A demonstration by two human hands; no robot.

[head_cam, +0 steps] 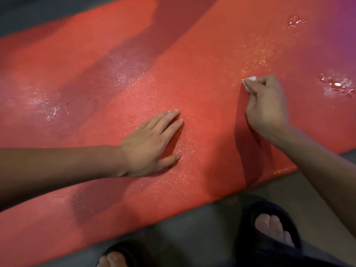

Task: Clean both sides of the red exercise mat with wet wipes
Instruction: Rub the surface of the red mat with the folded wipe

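Nearest the camera, two feet in dark slippers (269, 228) stand on the grey floor (192, 228), just beside the near edge of the red mat (202, 78). That mat lies flat on the floor and runs from the near left to the far right, filling most of the view. Beyond the edge, at centre, the left hand (152, 141) rests palm down on the mat, fingers straight and spread a little, holding nothing. Farther on and to the right, the right hand (267, 105) has its fingers curled round a small white wipe (248, 83), which shows at the fingertips and touches the mat. Wet, shiny patches glisten on the mat around the wipe, on the far right, and on the left side. At the far left, a strip of darker floor shows past the mat's far edge.
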